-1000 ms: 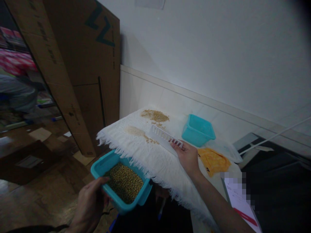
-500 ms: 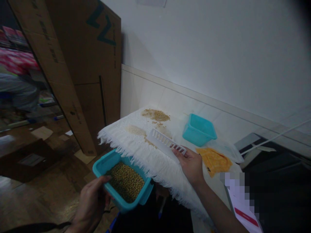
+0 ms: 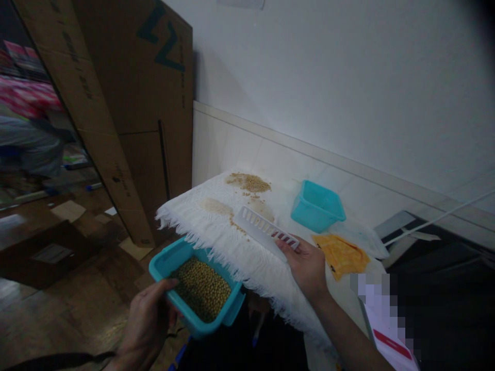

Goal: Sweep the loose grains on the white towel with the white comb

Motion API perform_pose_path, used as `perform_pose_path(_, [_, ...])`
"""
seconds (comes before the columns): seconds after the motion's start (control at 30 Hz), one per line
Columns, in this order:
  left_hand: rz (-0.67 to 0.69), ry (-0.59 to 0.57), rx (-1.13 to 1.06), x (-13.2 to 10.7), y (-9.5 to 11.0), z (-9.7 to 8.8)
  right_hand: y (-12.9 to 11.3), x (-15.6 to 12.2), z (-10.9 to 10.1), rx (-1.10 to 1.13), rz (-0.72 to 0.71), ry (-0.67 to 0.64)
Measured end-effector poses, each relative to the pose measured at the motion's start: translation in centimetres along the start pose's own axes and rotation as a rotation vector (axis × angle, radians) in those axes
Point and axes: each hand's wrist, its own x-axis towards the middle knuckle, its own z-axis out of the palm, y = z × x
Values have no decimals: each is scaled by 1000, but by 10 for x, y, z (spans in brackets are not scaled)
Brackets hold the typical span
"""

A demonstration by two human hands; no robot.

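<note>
Before a white wall (image 3: 340, 93), right fingers (image 3: 284, 248) pinch a slotted white strip (image 3: 256, 232) over a cloth (image 3: 216, 233), near loose beans (image 3: 256, 183); left fingers (image 3: 165, 285) grasp a turquoise tub (image 3: 161, 265) of soybeans (image 3: 208, 286) beneath the cloth's edge. Holding the tub level should limit spills.

Pale wall (image 3: 348, 77) with long trim (image 3: 309, 149), brown wood-look floor (image 3: 91, 288) at lower left, dim light.

The bean-filled tub (image 3: 189, 316) is smooth plastic with a soft sheen, like the second tub (image 3: 314, 214); the slotted strip (image 3: 253, 232) looks like smooth plastic. The fringed cloth (image 3: 247, 260) is rough woven fabric, the tall box (image 3: 135, 103) matt cardboard.
</note>
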Motion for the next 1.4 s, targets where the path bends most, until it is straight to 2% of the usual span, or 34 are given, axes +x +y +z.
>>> perform_pose_path(0.17, [9, 46, -11, -6, 7, 5, -4, 3, 0, -2, 3, 12])
perform_pose_path(0.4, [2, 20, -13, -6, 6, 5, -6, -3, 2, 13, 31, -21])
perform_pose_path(0.6, [-8, 66, -19, -8, 10, 8, -11, -8, 1, 20, 46, -58])
perform_pose_path(0.87, [-5, 48, -12, -8, 8, 7, -9, -14, 1, 34, 38, -68])
perform_pose_path(1.1, [-4, 3, -15, -1, -1, -1, -10, -25, -10, -18, 56, -19])
perform_pose_path(1.3, [-13, -59, -38, 4, -14, -12, -12, -41, -30, -148, 118, 66])
perform_pose_path(1.4, [-3, -56, -36, 4, -15, -12, -12, -44, -38, -171, 130, 53])
